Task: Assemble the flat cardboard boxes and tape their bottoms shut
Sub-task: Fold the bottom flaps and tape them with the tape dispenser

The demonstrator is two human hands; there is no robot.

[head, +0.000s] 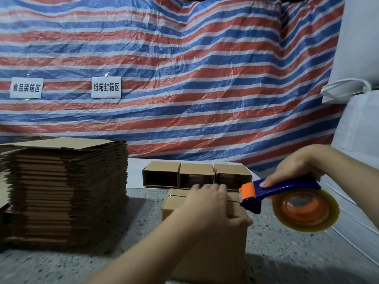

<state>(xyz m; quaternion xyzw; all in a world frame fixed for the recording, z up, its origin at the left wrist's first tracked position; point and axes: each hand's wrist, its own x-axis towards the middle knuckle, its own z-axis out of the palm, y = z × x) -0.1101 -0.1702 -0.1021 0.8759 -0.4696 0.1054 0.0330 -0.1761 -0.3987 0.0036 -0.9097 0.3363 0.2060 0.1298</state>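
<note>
A folded-up cardboard box stands on the speckled table in front of me, closed flaps up. My left hand lies across the top flaps, fingers spread and thumb hooked over the near right corner. My right hand grips the blue handle of a tape dispenser with an orange roller and a roll of clear yellowish tape. The dispenser's roller end hovers at the box's far right top edge.
A tall stack of flat cardboard boxes fills the left of the table. A row of three assembled boxes lies on its side behind the box I hold. A striped tarp hangs behind; white sacks stand at right.
</note>
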